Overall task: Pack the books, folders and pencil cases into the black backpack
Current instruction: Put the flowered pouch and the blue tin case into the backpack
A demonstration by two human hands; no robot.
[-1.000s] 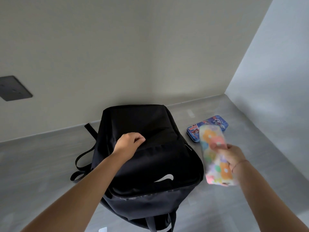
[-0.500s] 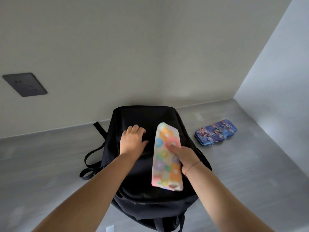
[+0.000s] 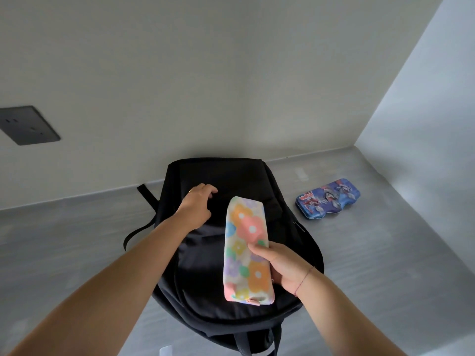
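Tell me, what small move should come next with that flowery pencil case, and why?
Probably the left hand should pull open the backpack where its fingers curl on the front. The right hand holds the pencil case over the bag, its far end pointing that way, yet no opening shows to slide it into.

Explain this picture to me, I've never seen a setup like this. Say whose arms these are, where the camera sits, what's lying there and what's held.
No machine here: these are a person's two bare arms. The single camera is worn on the head, looking forward and down. A black backpack lies on a grey surface. The left hand rests on its upper part, fingers curled; whether it pinches the fabric is unclear. The right hand holds a floral pencil case over the backpack. A blue tin case lies on the surface to the right, apart from the backpack.
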